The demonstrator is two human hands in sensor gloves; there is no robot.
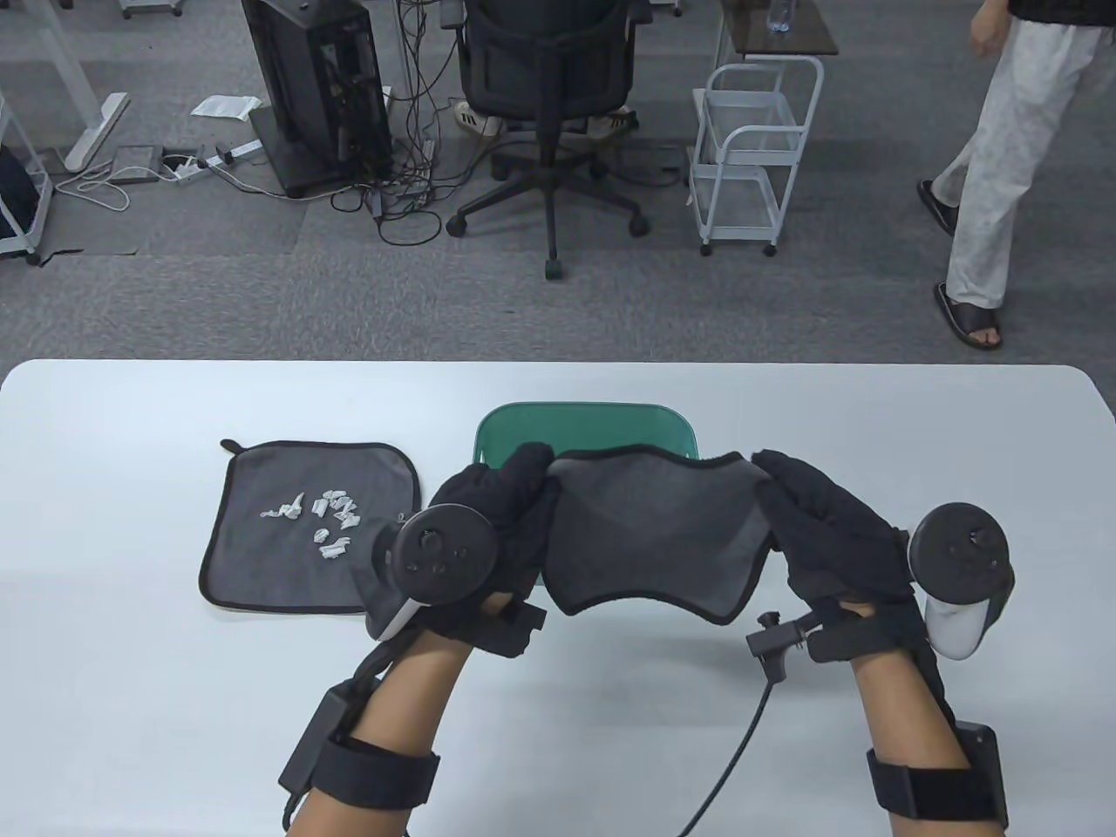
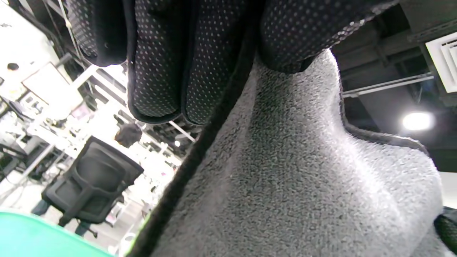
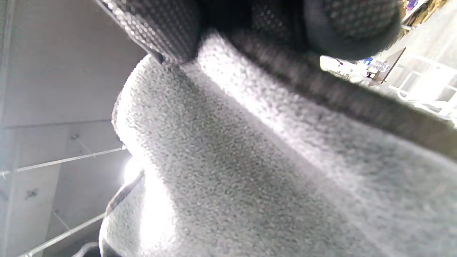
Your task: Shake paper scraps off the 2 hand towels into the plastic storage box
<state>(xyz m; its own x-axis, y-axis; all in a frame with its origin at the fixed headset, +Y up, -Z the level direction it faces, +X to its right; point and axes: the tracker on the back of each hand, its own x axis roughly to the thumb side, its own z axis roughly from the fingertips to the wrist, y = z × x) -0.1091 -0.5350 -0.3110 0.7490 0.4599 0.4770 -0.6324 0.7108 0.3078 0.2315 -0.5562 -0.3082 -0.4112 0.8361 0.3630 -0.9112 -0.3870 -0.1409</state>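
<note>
A grey hand towel with black trim (image 1: 654, 532) hangs stretched between both hands above the green plastic storage box (image 1: 586, 429), covering most of it. My left hand (image 1: 514, 488) pinches the towel's left corner; my right hand (image 1: 789, 493) pinches its right corner. In the left wrist view the gloved fingers (image 2: 160, 60) curl over the towel's edge (image 2: 285, 171), with the green box's rim (image 2: 35, 235) at the bottom left. The right wrist view shows fingertips (image 3: 167, 28) clamped on the fleece (image 3: 250, 160). A second grey towel (image 1: 296, 536) lies flat on the table at the left, with several white paper scraps (image 1: 327, 519) on it.
The white table (image 1: 174, 715) reaches across the table view. Beyond its far edge stand an office chair (image 1: 549, 78), a white wire cart (image 1: 754, 157) and a computer tower (image 1: 318, 87). A person (image 1: 1003, 166) walks at the far right. A cable (image 1: 741, 741) trails from my right wrist.
</note>
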